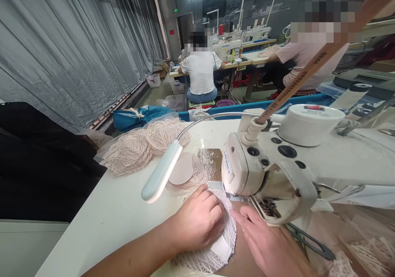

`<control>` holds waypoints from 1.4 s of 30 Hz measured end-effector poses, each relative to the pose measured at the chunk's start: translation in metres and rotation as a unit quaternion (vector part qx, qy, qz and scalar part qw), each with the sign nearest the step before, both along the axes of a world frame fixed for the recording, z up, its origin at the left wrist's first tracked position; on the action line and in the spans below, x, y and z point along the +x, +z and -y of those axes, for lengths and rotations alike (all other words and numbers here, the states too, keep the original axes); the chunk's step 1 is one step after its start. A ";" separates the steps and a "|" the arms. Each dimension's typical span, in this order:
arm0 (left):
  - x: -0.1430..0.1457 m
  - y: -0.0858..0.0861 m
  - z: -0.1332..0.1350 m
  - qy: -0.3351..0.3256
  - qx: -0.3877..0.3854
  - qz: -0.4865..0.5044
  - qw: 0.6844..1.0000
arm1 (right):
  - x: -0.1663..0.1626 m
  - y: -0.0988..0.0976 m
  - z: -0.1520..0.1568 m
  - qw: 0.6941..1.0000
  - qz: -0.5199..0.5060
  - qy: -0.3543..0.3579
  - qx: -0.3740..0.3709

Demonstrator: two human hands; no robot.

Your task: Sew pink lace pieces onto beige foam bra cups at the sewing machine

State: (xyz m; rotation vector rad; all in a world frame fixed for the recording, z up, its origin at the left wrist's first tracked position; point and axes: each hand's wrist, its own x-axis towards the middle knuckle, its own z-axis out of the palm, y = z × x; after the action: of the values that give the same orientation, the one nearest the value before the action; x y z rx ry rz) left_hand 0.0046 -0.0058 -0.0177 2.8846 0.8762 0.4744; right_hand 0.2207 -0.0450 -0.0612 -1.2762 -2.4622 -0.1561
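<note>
A pale pink lace piece (226, 227) with a scalloped, rounded edge lies on the sewing table, running up to the presser area of a white sewing machine (243, 161). My left hand (200, 215) rests on it with curled fingers, gripping and pressing the lace. A smooth white patch (220, 250) shows on the lace under that hand. My right hand (262, 238) lies to the right, its fingers stretched out and the tips touching the lace's right edge close to the machine head. The needle itself is hidden behind the machine's head.
Beyond my left hand lie a smooth beige oval pad (182, 170) on lace and stacked lace pieces (132, 149). A lamp (162, 172) on a bendy neck hangs over the table. A thread cone (310, 124) stands on the machine. Two people sit at other machines.
</note>
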 end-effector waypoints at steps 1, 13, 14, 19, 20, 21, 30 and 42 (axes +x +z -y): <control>0.000 0.000 -0.001 0.002 -0.001 0.000 1.000 | -0.001 0.000 0.000 1.000 0.005 -0.008 0.003; -0.008 0.002 -0.011 -0.016 0.010 -0.030 0.999 | 0.005 -0.005 -0.004 0.999 0.041 -0.006 0.023; -0.008 0.002 -0.011 -0.031 0.004 -0.031 0.999 | 0.006 -0.005 -0.004 0.999 0.043 -0.002 0.021; -0.008 0.004 -0.007 -0.067 -0.035 -0.057 0.996 | 0.004 -0.005 -0.004 0.999 0.012 -0.035 0.023; -0.008 0.004 -0.006 -0.071 -0.038 -0.059 0.995 | 0.003 -0.005 -0.003 0.999 0.001 -0.041 0.024; -0.008 0.005 -0.006 -0.074 -0.040 -0.059 0.995 | 0.002 -0.005 -0.003 0.999 -0.010 -0.045 0.025; -0.009 0.002 -0.005 -0.067 -0.053 -0.015 0.996 | -0.006 0.005 -0.004 0.998 0.024 -0.023 0.053; -0.004 -0.003 -0.011 -0.055 -0.026 -0.034 0.998 | -0.013 0.013 -0.011 0.988 0.035 -0.054 0.137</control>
State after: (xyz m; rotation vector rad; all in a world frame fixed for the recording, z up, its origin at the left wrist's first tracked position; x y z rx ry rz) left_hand 0.0005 0.0055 -0.0203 2.8965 0.7218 0.3403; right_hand 0.2073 -0.0343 -0.0484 -1.3009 -2.3284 -0.5566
